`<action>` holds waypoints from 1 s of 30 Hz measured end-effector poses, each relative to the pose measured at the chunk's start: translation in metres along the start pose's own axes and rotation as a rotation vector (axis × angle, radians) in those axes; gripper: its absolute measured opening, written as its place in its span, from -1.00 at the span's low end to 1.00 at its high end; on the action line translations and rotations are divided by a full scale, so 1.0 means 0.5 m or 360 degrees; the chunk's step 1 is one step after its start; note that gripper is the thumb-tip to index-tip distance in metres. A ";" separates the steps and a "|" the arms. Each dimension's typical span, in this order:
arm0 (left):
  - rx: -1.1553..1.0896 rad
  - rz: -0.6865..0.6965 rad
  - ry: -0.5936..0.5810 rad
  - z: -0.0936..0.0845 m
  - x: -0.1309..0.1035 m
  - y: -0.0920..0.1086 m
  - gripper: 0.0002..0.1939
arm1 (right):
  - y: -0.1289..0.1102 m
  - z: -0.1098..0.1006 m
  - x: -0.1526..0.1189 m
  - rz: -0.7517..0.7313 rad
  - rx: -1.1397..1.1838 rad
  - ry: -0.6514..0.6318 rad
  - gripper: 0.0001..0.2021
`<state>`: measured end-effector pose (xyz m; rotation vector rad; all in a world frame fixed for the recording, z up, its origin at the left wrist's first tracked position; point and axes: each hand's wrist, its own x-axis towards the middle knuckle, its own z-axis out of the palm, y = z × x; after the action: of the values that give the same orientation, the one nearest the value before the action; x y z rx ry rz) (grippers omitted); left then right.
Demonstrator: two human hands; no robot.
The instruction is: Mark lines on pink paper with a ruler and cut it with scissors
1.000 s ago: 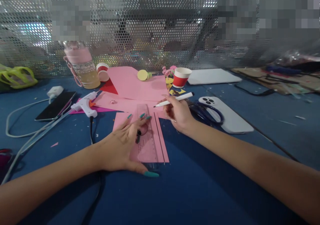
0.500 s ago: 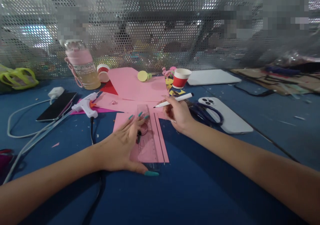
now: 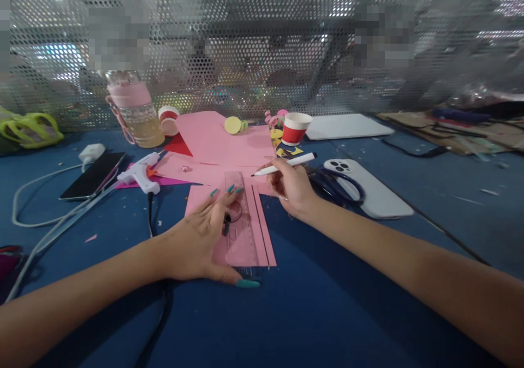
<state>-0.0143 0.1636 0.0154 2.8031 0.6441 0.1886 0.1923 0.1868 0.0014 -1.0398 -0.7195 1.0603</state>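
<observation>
My left hand (image 3: 204, 237) lies spread over a clear plastic ruler (image 3: 242, 242), fingers apart, pressing it onto a pink paper sheet (image 3: 198, 196). The ruler's near end reaches past the paper's front edge. A dark line (image 3: 262, 226) runs lengthwise on the paper, right of the ruler. In my right hand (image 3: 292, 188) is a white marker (image 3: 286, 163), pinched between the fingers, its dark tip pointing left near the ruler's far end. Larger pink paper (image 3: 229, 144) lies behind. Dark-handled scissors (image 3: 347, 185) lie partly hidden beyond my right hand.
A white phone (image 3: 376, 193) lies on the right and a black phone (image 3: 94, 174) on the left. Beside the paper rest a glue gun (image 3: 139, 174) and its cord. Behind stand a bottle (image 3: 137, 111) and a red-and-white paper cup (image 3: 295, 129), before a perforated metal screen (image 3: 245, 57).
Both hands, the ruler and the marker hold nearly the same places. Only a very slight shift of the whole view shows.
</observation>
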 end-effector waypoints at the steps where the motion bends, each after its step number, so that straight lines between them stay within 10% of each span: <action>1: 0.0003 0.0000 0.0008 0.001 0.000 0.000 0.16 | 0.000 0.000 0.000 -0.0005 0.0019 0.0015 -0.76; 30: 0.0053 -0.0035 -0.0072 -0.006 0.003 0.005 0.16 | 0.006 -0.006 0.005 -0.0036 0.0087 0.0010 -0.73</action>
<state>-0.0126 0.1626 0.0192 2.8220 0.6734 0.1109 0.1947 0.1887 -0.0023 -0.9853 -0.6920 1.0514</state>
